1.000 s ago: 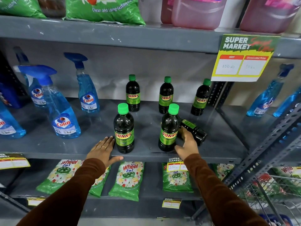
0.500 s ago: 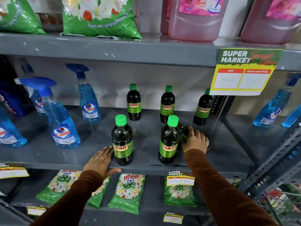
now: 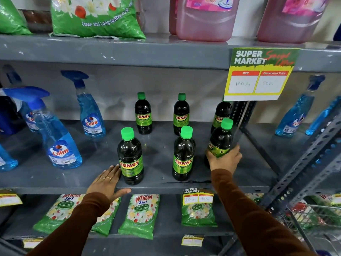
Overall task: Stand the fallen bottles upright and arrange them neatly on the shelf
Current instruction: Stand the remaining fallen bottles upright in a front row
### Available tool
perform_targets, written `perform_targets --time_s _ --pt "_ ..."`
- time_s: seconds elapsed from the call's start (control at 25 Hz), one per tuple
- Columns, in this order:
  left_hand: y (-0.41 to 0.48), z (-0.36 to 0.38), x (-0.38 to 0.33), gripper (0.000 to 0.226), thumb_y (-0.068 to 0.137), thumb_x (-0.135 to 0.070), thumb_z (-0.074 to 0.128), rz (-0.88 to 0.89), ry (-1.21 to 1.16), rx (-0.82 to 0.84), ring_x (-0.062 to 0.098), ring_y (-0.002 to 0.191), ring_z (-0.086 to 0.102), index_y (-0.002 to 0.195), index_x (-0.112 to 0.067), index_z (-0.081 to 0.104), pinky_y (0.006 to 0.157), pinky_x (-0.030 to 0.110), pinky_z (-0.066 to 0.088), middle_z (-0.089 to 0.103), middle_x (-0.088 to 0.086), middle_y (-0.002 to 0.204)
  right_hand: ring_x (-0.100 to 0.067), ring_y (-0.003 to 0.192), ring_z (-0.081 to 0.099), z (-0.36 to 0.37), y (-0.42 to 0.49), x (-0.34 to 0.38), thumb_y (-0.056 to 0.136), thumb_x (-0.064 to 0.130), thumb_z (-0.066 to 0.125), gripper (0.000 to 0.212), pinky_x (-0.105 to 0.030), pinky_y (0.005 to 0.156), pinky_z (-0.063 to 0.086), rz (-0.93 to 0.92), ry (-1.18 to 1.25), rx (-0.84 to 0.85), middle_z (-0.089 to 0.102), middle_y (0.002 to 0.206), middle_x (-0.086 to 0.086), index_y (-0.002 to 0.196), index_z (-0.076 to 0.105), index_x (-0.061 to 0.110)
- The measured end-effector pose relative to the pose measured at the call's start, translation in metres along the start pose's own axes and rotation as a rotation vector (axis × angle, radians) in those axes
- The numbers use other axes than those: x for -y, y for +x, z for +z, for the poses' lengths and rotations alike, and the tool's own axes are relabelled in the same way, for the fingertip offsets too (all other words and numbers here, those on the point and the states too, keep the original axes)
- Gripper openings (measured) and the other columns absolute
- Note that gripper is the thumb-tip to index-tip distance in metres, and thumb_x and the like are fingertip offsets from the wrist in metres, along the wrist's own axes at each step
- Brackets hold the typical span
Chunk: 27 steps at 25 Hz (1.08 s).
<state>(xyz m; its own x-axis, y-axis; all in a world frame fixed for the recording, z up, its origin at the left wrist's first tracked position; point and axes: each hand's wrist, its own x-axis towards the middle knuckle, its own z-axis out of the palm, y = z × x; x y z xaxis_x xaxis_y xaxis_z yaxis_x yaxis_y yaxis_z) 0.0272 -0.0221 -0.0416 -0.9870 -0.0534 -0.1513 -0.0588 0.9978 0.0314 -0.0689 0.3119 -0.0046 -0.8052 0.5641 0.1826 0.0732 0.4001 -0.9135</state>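
The fingers of the right hand (image 3: 224,161) wrap the lower body of a dark bottle (image 3: 220,140), clenched over its green label, thumb on the near left side. The bottle is tilted, its green cap leaning right and away; whether its base touches the shelf (image 3: 55,180) is hidden behind the hand. It sits at the right end of the near row, just right of the near middle bottle (image 3: 183,154) and in front of the far right bottle (image 3: 222,111).

The left hand (image 3: 108,181) lies flat and released on the shelf's front edge, fingers stretched out, fingertips just beside the near left bottle (image 3: 130,156), holding nothing.

Outward, two more dark bottles stand upright at the back, a far left bottle (image 3: 143,113) and a far middle bottle (image 3: 181,113). Blue spray bottles (image 3: 61,143) stand to the left, and a price sign (image 3: 258,74) hangs from the shelf above.

The bottle looks like stiff plastic, full of dark liquid, so probably weighty for its size and bottom-heavy once upright. Its glossy wall may be slippery; a grip low on the label, as now, seems surest, with the base set down flat before letting go.
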Motion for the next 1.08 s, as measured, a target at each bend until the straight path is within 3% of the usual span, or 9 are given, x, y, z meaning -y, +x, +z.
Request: perform_targets --time_s 0.16,0.24,0.32,0.56,0.64,0.72,0.8,1.08 --pt "-0.001 -0.002 -0.001 0.150 0.019 -0.088 -0.029 -0.002 0.003 0.015 0.019 0.146 0.003 0.144 -0.010 -0.001 0.118 0.031 0.002 0.001 0.009 0.157 -0.030 0.135 0.028 0.001 -0.007 -0.005 0.063 0.008 0.076 0.106 -0.031 0.110 0.021 -0.023 0.156 0.035 0.024 0.147 -0.018 0.143 0.007 0.011" --pt "-0.002 -0.003 -0.002 0.150 0.020 -0.089 -0.028 -0.004 -0.003 0.013 0.019 0.146 0.004 0.144 -0.010 0.000 0.118 0.030 0.002 0.001 0.009 0.157 -0.033 0.137 0.022 0.004 -0.005 -0.004 0.060 0.023 0.082 0.112 -0.040 0.115 0.019 -0.015 0.055 0.000 0.022 0.148 -0.022 0.142 0.007 0.006" --pt "-0.002 -0.004 -0.002 0.150 0.021 -0.089 -0.027 -0.004 -0.014 0.012 0.019 0.146 0.004 0.144 -0.010 0.001 0.118 0.031 0.003 0.002 0.010 0.157 -0.040 0.129 0.028 0.006 -0.004 0.000 0.054 0.033 0.085 0.117 -0.048 0.110 0.025 0.007 -0.058 -0.041 0.029 0.139 -0.027 0.139 0.012 0.000" --pt "-0.002 -0.004 -0.002 0.149 0.023 -0.091 -0.024 0.000 -0.027 0.014 0.020 0.145 0.006 0.144 -0.009 0.003 0.119 0.032 0.004 0.004 0.011 0.157 -0.034 0.133 0.030 0.006 -0.002 -0.011 0.057 0.006 0.080 0.107 -0.043 0.114 0.025 0.026 0.129 0.028 0.032 0.143 -0.020 0.140 0.013 0.008" --pt "-0.002 -0.003 -0.002 0.148 0.023 -0.090 -0.025 0.000 -0.015 0.017 0.020 0.146 0.005 0.144 -0.009 0.002 0.118 0.031 0.003 0.003 0.010 0.157 -0.033 0.130 0.037 0.007 -0.002 -0.018 0.059 0.009 0.080 0.098 -0.043 0.111 0.031 0.057 0.131 0.050 0.037 0.140 -0.019 0.138 0.021 0.010" --pt "-0.001 -0.003 -0.002 0.148 0.023 -0.090 -0.026 0.000 -0.012 0.018 0.019 0.146 0.005 0.144 -0.010 0.001 0.118 0.031 0.003 0.002 0.010 0.157 -0.032 0.115 0.052 0.003 -0.001 -0.023 0.059 0.018 0.081 0.077 -0.042 0.100 0.042 0.037 0.073 0.056 0.053 0.125 -0.016 0.124 0.042 0.010" --pt "-0.002 -0.004 -0.002 0.149 0.021 -0.090 -0.027 -0.001 -0.011 0.019 0.019 0.146 0.005 0.144 -0.010 0.001 0.118 0.031 0.003 0.002 0.010 0.157 -0.030 0.105 0.057 -0.003 -0.001 -0.022 0.059 0.022 0.081 0.064 -0.039 0.094 0.044 0.031 0.038 0.050 0.059 0.117 -0.014 0.114 0.050 0.009" --pt "-0.003 -0.001 -0.004 0.149 0.021 -0.089 -0.028 0.003 0.001 0.005 0.019 0.146 0.005 0.144 -0.011 0.001 0.119 0.033 0.005 0.003 0.009 0.157 -0.032 0.109 0.055 -0.032 -0.009 -0.036 0.061 0.020 0.080 0.067 -0.039 0.096 0.043 -0.003 0.009 0.032 0.061 0.118 -0.018 0.119 0.051 0.008"
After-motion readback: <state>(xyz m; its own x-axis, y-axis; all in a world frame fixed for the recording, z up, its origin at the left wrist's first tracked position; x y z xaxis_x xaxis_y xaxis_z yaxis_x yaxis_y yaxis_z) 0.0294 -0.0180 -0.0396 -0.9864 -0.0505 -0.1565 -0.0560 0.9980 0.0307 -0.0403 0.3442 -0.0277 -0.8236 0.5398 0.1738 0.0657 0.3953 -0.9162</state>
